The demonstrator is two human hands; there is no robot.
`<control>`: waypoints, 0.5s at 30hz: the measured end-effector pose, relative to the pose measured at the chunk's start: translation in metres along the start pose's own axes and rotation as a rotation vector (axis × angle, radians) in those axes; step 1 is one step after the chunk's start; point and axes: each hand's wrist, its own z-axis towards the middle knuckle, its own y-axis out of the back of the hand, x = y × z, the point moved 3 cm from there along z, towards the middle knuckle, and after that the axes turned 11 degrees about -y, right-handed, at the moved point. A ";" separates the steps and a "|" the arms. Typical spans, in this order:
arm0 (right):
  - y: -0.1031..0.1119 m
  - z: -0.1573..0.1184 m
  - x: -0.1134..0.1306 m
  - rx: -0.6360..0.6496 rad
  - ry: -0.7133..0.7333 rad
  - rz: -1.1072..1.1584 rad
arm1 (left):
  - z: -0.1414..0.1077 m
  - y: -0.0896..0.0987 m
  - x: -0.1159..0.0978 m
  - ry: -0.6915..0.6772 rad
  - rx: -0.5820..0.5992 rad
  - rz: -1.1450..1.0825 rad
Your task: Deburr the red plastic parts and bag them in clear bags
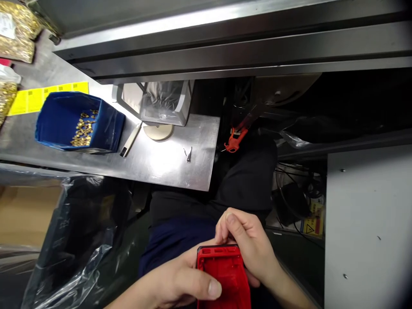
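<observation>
A red plastic housing (227,274) with a black outer edge is at the bottom centre, its hollow side facing up. My left hand (189,277) grips its left side, the thumb lying over the rim. At the upper right corner of the housing is my right hand (247,240), its fingers curled together and the thumb pressed on them. Whatever those fingers may hold is hidden. On the metal table, a blue bin (111,124) holds small brass parts (84,131). Small metal pieces (188,155) lie near the table's right end.
A light-coloured pen-like tool (131,139), a cream disc (159,132) and a clear-fronted grey bin (183,103) are on the metal table (202,174). Orange-handled pliers (236,139) hang beyond its edge. Bags of brass parts (19,30) sit far left. A plastic-lined crate (61,219) stands lower left.
</observation>
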 end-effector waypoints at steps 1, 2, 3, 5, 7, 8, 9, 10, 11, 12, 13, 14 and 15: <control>-0.001 -0.001 0.000 0.025 -0.001 0.020 | 0.000 0.000 0.000 -0.001 0.000 0.006; -0.001 -0.001 0.000 0.031 -0.002 0.026 | 0.000 0.000 -0.001 -0.005 -0.002 0.008; -0.001 -0.002 -0.001 0.016 -0.002 0.010 | 0.000 0.000 -0.001 -0.008 0.001 0.004; 0.001 -0.003 -0.002 -0.068 0.002 -0.050 | -0.001 0.000 -0.001 -0.017 0.005 -0.011; 0.003 -0.003 -0.004 -0.140 -0.001 -0.091 | -0.001 0.000 -0.001 -0.017 0.009 -0.023; 0.003 -0.003 -0.004 -0.146 -0.004 -0.086 | -0.002 0.001 0.000 -0.016 0.009 -0.028; 0.002 -0.003 -0.004 -0.130 -0.010 -0.065 | -0.002 0.002 0.000 -0.016 0.007 -0.033; 0.002 -0.003 -0.004 -0.101 -0.015 -0.042 | -0.003 0.003 0.001 -0.016 0.007 -0.039; 0.001 -0.003 -0.004 -0.074 -0.021 -0.030 | -0.003 0.003 0.001 -0.015 0.011 -0.044; 0.000 -0.003 -0.004 -0.063 -0.024 -0.035 | -0.004 0.004 0.001 -0.014 0.009 -0.048; 0.001 -0.003 -0.003 -0.072 -0.023 -0.059 | -0.004 0.004 0.002 -0.014 0.004 -0.049; 0.002 -0.003 -0.003 -0.104 -0.015 -0.100 | -0.004 0.005 0.002 -0.012 -0.002 -0.048; 0.003 -0.004 -0.003 -0.152 -0.004 -0.143 | -0.004 0.005 0.002 -0.013 -0.009 -0.049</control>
